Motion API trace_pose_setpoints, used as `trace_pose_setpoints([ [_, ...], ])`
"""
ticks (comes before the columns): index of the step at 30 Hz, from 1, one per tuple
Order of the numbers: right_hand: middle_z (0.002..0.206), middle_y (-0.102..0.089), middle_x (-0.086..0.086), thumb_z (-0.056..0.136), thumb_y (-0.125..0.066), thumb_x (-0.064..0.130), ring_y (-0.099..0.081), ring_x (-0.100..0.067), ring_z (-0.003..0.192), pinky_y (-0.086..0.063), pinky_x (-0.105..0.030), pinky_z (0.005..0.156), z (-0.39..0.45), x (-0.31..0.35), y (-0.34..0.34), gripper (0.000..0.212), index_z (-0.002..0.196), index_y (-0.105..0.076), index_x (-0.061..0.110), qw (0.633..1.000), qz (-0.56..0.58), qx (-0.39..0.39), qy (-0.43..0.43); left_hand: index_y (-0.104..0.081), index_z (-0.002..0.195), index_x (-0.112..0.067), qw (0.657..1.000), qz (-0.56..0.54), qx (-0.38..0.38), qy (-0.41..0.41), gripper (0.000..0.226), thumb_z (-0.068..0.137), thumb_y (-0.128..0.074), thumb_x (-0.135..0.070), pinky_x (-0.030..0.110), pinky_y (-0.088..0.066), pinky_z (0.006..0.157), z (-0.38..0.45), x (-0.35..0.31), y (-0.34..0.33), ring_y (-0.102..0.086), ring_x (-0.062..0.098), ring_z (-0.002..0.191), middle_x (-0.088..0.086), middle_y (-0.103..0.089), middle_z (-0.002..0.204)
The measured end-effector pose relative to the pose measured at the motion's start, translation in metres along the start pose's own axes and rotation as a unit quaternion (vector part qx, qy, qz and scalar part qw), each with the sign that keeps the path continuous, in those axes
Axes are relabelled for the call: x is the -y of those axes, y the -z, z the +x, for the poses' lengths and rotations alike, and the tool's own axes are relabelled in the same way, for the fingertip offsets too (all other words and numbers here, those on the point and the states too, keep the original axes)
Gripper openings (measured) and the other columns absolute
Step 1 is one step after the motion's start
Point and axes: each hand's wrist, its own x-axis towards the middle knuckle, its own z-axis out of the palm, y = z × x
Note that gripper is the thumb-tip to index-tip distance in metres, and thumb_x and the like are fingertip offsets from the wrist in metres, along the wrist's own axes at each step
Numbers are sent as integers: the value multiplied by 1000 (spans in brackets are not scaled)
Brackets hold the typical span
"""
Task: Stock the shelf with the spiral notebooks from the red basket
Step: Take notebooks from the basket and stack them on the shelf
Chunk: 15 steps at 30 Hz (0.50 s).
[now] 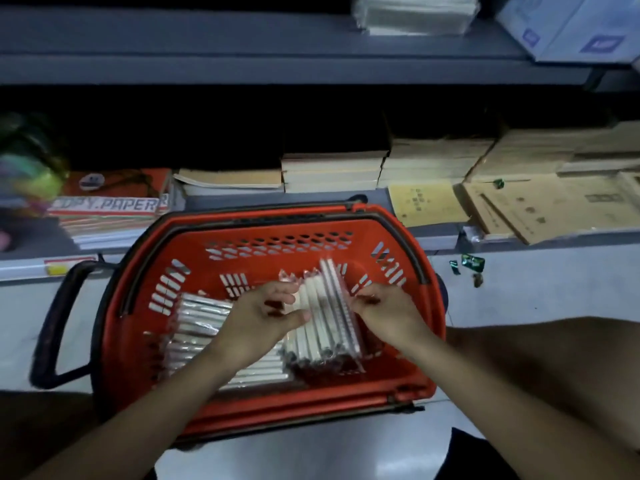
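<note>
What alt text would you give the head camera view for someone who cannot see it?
Two hands reach into a red basket on the floor: the left hand and right hand grip a stack of wrapped spiral notebooks standing on edge, with more notebooks lying beside. Behind, a low shelf holds copy paper and brown booklets.

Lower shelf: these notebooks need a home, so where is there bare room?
Bare grey strip of lower shelf behind the red plastic basket, between the copy paper ream and yellow booklet. Right side crowded with brown paper stacks.
</note>
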Motion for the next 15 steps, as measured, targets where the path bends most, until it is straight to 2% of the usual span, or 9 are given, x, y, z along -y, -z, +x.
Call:
trace_pose_setpoints([
  [2, 105, -75, -5, 94, -66, 35, -70, -21, 99, -50, -27, 83, 8, -10, -10, 31, 115, -72, 13, 998, 28, 26, -53, -68, 112, -23, 1000, 16, 13, 16, 35, 80, -83, -18, 28, -59, 65, 4, 4, 8, -71, 23, 95, 1, -69, 108],
  [4, 116, -69, -5, 95, -66, 38, -65, -23, 106, -47, -30, 90, 16, -14, -19, 46, 130, -62, 9, 990, 74, 53, -106, -68, 111, -25, 999, 44, 13, 23, 33, 81, -82, -21, 30, -59, 69, 6, 7, 16, -72, 17, 90, -4, -70, 106],
  [5, 116, -66, -4, 95, -66, 39, -61, -22, 104, -46, -33, 92, 19, -15, -22, 48, 132, -59, 9, 982, 109, 71, -138, -68, 109, -28, 998, 60, 13, 25, 32, 81, -82, -24, 30, -59, 72, 7, 9, 18, -72, 13, 87, -7, -71, 104],
  [8, 118, -62, -4, 91, -72, 35, -56, -16, 88, -41, -38, 89, 25, -21, -30, 35, 120, -61, 17, 946, 202, 106, -229, -69, 102, -31, 997, 74, 17, 28, 27, 79, -83, -30, 30, -57, 80, 8, 19, 16, -71, 10, 91, -8, -72, 103],
  [10, 122, -62, -2, 88, -77, 28, -57, -19, 96, -39, -35, 88, 31, -32, -33, 46, 127, -60, 11, 938, 203, 112, -258, -70, 103, -29, 995, 90, 26, 17, 27, 79, -82, -33, 20, -51, 81, 8, 25, 13, -68, 3, 96, -10, -72, 103],
  [12, 127, -65, -4, 85, -80, 25, -58, -22, 104, -43, -34, 86, 37, -41, -38, 51, 129, -61, 6, 938, 190, 110, -267, -70, 105, -28, 994, 106, 37, 7, 28, 80, -82, -33, 6, -44, 77, 6, 27, 11, -64, -4, 97, -12, -70, 103],
  [13, 122, -69, -8, 86, -79, 23, -62, -23, 99, -48, -35, 83, 40, -44, -41, 43, 123, -65, 5, 949, 156, 95, -256, -69, 106, -29, 993, 108, 40, 8, 28, 81, -81, -34, 3, -42, 75, 6, 28, 10, -64, -5, 97, -12, -70, 103],
  [15, 106, -74, -15, 90, -68, 16, -71, -30, 91, -58, -36, 81, 39, -44, -42, 18, 102, -71, 2, 984, -34, 38, -168, -67, 106, -31, 993, 113, 43, 13, 26, 83, -79, -35, 6, -43, 77, 5, 30, 8, -65, -3, 99, -12, -69, 106],
])
